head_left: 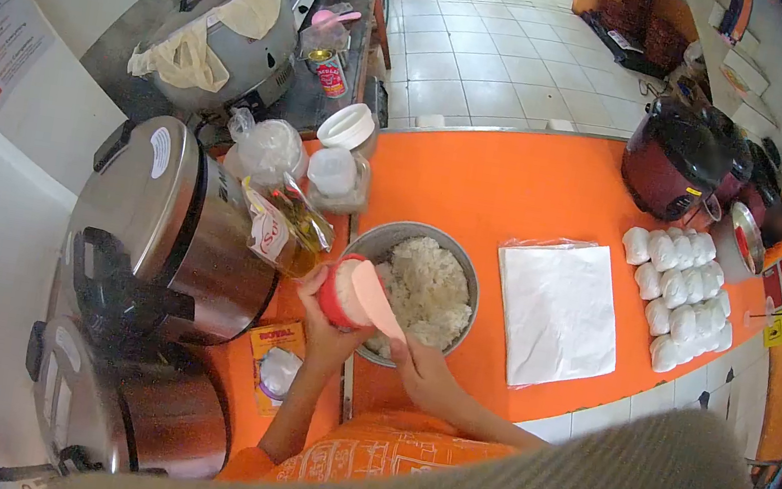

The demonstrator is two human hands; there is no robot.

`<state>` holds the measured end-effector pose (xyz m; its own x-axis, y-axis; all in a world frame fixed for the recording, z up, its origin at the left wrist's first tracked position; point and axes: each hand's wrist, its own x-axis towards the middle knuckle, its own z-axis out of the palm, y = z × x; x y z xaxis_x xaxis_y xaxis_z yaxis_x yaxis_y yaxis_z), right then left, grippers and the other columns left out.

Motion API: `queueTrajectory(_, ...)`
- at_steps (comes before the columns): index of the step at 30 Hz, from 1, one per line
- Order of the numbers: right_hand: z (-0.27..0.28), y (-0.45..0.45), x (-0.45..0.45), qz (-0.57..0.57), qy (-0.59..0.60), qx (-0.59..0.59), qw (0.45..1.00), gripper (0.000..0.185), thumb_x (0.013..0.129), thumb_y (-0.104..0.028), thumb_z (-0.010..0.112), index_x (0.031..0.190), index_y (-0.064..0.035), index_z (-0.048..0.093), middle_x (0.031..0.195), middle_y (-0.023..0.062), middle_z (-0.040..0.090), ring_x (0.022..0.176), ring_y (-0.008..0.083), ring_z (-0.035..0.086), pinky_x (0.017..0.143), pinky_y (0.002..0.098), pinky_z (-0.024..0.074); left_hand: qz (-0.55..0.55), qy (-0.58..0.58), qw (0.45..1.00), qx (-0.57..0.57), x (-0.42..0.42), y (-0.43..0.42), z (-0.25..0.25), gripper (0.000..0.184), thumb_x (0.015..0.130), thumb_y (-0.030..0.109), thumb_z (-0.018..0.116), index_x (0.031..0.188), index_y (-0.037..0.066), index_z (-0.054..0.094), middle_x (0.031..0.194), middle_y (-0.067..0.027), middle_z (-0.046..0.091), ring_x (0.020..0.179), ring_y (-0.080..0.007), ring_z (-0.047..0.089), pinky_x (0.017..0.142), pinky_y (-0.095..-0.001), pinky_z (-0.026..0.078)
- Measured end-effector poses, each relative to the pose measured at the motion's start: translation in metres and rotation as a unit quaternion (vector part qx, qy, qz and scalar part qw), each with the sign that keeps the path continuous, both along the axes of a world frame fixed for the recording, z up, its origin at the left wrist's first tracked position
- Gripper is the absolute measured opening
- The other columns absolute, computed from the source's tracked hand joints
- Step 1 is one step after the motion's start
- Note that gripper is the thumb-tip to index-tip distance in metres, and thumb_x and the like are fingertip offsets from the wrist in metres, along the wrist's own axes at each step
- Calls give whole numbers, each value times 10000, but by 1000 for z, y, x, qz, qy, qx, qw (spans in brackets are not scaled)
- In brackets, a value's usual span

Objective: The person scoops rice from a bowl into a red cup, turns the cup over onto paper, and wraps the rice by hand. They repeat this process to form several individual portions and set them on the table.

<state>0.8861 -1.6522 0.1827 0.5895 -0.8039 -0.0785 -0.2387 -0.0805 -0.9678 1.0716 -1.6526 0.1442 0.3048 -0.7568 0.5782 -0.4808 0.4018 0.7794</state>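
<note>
- Here's the left hand point(322, 335), fingers wrapped around a small red round cup point(334, 309), its mouth turned toward the camera and white contents showing at the rim.
- And the right hand point(421, 379) has its fingers closed on the handle of a flat pale-pink paddle point(371, 295), the blade lying across the mouth of that cup.
- Cup and paddle are together at the near left edge of a round grey metal pot point(366, 242), partly over it; whether the cup touches the rim, I cannot tell.
- Inside the pot, a big lumpy heap of white cooked rice point(430, 286), with grey wall showing around it.
- All this on a bright orange tabletop point(492, 179), and just right of the pot lies a flat stack of white sheets in clear plastic point(557, 315).
- Farther right, rows of rounded white wrapped bundles point(685, 294) sit packed close together, dark-red rice cookers point(669, 160) behind them.
- Over on the left, a clear bottle of yellow liquid point(311, 226) leans in view beyond the cup, near a large lidded steel cooker point(229, 246).
- Nearer the body, beside the left forearm, a yellow-orange printed box point(268, 339) lies on the orange surface.
</note>
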Motion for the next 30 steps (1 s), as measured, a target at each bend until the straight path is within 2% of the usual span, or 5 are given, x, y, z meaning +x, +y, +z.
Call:
queueTrajectory(4,-6,-41,-4,-3,206,-102,973,492,985,-418,362,1196,1,510,835,191,582,782,306,580,715,407,453,5,143,989,24,0,9,22,1016,512,172,897,1287,76,247,1273,-140,383,1192,-264,426,1001,-424,376)
queueTrajectory(10,13,-35,-16,-12,-93,94,991,611,931,-567,369,1272,-77,498,1299,136,503,1155,272,512,879,432,462,-213,197,953,84,-8,21,42,1268,442,283,930,1400,57,131,1416,-152,295,1295,-270,352,1047,-431,327)
queueTrajectory(17,18,-33,-80,-74,-365,471,800,691,917,-606,333,1358,-76,383,1300,145,498,1155,279,530,972,403,433,-347,104,910,202,-41,4,82,1576,355,440,918,1454,114,-164,1523,-188,108,1420,-284,61,1128,-429,57)
queueTrajectory(22,-42,-85,-187,-240,-50,33,969,528,897,-389,540,1301,-68,432,1211,169,517,1083,275,543,907,386,460,-387,143,879,241,-64,16,93,1370,521,320,891,1474,120,-72,1497,-169,201,1394,-272,186,1126,-415,90)
queueTrajectory(30,-81,-113,-231,-233,341,-285,865,790,615,-306,803,1284,-91,442,1174,184,461,1033,361,482,875,452,452,-478,63,810,336,-127,5,97,660,767,166,730,1351,78,437,1330,-115,475,1231,-264,452,1056,-403,325)
